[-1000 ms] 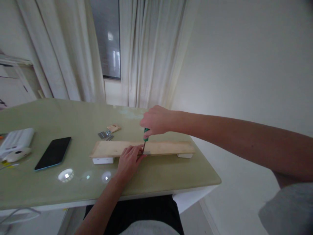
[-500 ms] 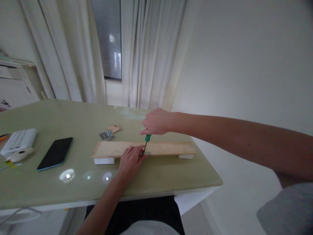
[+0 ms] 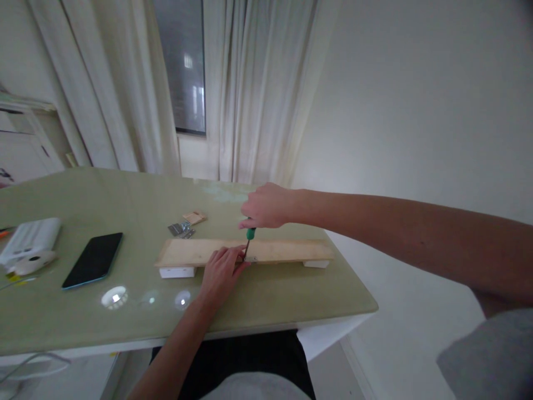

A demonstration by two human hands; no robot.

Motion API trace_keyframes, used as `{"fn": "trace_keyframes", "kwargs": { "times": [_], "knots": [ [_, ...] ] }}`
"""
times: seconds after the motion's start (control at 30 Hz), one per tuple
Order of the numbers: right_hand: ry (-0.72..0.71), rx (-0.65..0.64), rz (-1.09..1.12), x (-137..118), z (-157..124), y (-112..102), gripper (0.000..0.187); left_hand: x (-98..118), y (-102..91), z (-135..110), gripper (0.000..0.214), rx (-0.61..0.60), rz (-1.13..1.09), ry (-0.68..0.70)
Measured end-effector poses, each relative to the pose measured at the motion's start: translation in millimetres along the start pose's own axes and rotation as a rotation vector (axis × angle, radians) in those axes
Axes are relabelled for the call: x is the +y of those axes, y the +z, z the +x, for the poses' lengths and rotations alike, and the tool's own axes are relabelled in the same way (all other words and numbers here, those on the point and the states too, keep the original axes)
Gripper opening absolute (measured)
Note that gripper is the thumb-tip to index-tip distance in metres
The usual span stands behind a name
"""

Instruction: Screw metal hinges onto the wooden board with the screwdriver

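Head view: right hand [image 3: 266, 206] still holds screwdriver [image 3: 249, 238].

Window [image 3: 183, 66]: dark pane set in the far wall. Curtains [image 3: 258, 89]: pale, full length, hanging on both sides of the window. Wall [image 3: 416, 111]: plain white, right of the window, evenly lit. Table [image 3: 104, 194]: glossy pale green top with a white edge, below the window, showing round light reflections. Cabinet [image 3: 25, 144]: white, far left of the window. Floor [image 3: 400, 339]: pale, below and right of the window.
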State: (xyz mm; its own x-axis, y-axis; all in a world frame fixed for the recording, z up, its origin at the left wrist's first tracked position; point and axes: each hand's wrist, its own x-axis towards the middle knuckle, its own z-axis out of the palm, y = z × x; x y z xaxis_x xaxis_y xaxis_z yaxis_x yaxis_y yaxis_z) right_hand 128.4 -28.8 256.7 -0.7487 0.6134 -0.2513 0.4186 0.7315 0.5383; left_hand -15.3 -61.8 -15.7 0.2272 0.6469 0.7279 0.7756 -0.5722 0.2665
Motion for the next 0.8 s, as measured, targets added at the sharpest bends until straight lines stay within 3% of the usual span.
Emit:
{"fn": "trace_keyframes", "kwargs": {
  "times": [0.07,0.23,0.3,0.43,0.5,0.67,0.73,0.8],
  "knots": [
    [-0.015,-0.014,0.045,2.3,-2.2,-2.3,0.046,-0.6,-0.5,-0.2,0.030,-0.007,-0.003,-0.001],
    [-0.346,0.105,-0.091,7.6,-8.5,-6.2,0.037,-1.7,-0.8,-0.6,0.029,-0.019,0.001,-0.010],
    [-0.276,0.107,-0.094,4.7,-7.0,-4.8,0.031,-1.5,-1.3,-0.3,0.029,-0.020,0.002,-0.006],
    [0.011,0.035,0.012,0.9,-2.5,0.0,0.052,-1.1,-2.5,-0.3,0.029,-0.021,-0.004,0.001],
    [-0.012,0.014,0.049,3.6,-2.9,1.1,0.045,-1.5,-2.2,-1.1,0.029,-0.014,-0.013,0.001],
    [-0.260,0.091,-0.008,8.7,-5.1,-0.2,0.034,-3.1,0.2,-2.7,0.027,-0.015,-0.003,-0.001],
    [-0.177,0.072,0.008,6.1,-3.1,-0.9,0.030,-3.0,0.5,-2.1,0.027,-0.021,-0.001,-0.007],
    [-0.015,0.008,0.065,3.4,-1.0,-1.2,0.044,-2.5,0.3,-1.2,0.029,-0.026,-0.006,-0.013]
  ]
}}
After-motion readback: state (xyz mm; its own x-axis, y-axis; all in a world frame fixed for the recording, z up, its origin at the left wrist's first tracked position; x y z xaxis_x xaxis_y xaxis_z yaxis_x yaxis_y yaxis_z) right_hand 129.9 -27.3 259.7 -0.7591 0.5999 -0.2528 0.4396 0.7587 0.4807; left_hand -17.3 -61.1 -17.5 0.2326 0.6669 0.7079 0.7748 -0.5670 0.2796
